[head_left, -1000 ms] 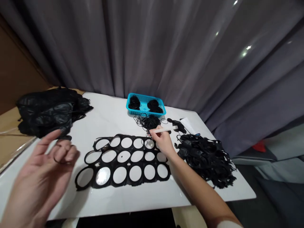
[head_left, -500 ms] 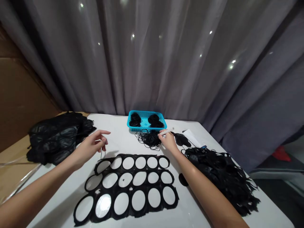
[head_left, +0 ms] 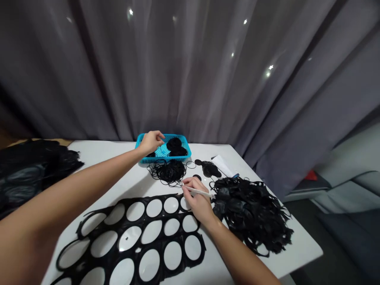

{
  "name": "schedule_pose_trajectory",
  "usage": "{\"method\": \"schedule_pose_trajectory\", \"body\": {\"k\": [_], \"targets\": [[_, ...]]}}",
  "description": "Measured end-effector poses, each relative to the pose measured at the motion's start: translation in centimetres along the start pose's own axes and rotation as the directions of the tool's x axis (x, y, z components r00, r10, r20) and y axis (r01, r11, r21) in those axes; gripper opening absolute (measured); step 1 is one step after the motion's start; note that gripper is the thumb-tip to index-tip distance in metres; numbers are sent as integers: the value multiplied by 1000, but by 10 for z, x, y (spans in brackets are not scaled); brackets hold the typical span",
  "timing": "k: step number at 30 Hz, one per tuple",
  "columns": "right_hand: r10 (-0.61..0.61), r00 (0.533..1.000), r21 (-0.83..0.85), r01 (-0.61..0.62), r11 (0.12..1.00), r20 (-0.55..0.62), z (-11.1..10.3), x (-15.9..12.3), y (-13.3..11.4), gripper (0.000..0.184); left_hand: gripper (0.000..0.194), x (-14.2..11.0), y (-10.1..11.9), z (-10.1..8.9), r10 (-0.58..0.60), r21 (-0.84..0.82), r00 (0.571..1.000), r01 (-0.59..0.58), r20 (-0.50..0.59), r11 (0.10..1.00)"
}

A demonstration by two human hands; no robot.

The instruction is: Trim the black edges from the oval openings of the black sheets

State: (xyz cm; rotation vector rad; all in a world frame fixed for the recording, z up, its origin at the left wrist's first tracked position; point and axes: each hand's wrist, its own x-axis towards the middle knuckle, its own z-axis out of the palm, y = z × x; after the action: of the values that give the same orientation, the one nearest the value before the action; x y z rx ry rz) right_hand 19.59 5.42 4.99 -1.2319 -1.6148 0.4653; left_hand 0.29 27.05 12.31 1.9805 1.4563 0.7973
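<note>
My left hand [head_left: 151, 141] reaches over the blue basket [head_left: 181, 139] at the back of the white table [head_left: 118, 174], fingers curled above the black pieces inside; whether it grips anything is hidden. My right hand [head_left: 197, 198] is closed on a thin white stick [head_left: 198, 192], its tip near the pile of thin black rings [head_left: 168, 171]. This hand rests at the far right corner of a black sheet [head_left: 133, 237] with rows of round holes cut out.
A heap of black cut scraps [head_left: 249, 209] lies right of my right hand. Black round pieces [head_left: 209, 168] and a white paper [head_left: 223, 165] lie behind it. A black pile [head_left: 26, 170] sits at the left edge. Grey curtains [head_left: 190, 67] hang behind the table.
My left hand moved from beside the sheet forward to the blue basket. My right hand drew back from the ring pile to the sheet's corner, still holding the stick. The view shifted right.
</note>
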Motion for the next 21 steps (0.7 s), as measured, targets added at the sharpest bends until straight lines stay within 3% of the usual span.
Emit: {"method": "schedule_pose_trajectory", "body": {"k": [5, 11, 16, 19, 21], "targets": [[-4, 997, -29, 2, 1000, -76, -12, 10, 9, 17, 36, 40, 21, 60, 70, 171, 997, -68, -9, 983], [4, 990, -66, -14, 998, -138, -35, 17, 16, 21, 37, 33, 40, 109, 151, 282, 979, -186, 140, 941], [13, 989, -49, -20, 999, -150, -42, 17, 23, 19, 39, 22, 50, 109, 153, 332, 971, -208, 185, 920], [66, 989, 2, -67, 998, -128, -41, 16, 26, 17, 38, 6, 56, 90, 183, 339, 970, -229, 162, 913], [130, 987, 73, -124, 990, -89, -39, 15, 25, 19, 36, -21, 57, 72, 221, 331, 964, -258, 145, 908]]}}
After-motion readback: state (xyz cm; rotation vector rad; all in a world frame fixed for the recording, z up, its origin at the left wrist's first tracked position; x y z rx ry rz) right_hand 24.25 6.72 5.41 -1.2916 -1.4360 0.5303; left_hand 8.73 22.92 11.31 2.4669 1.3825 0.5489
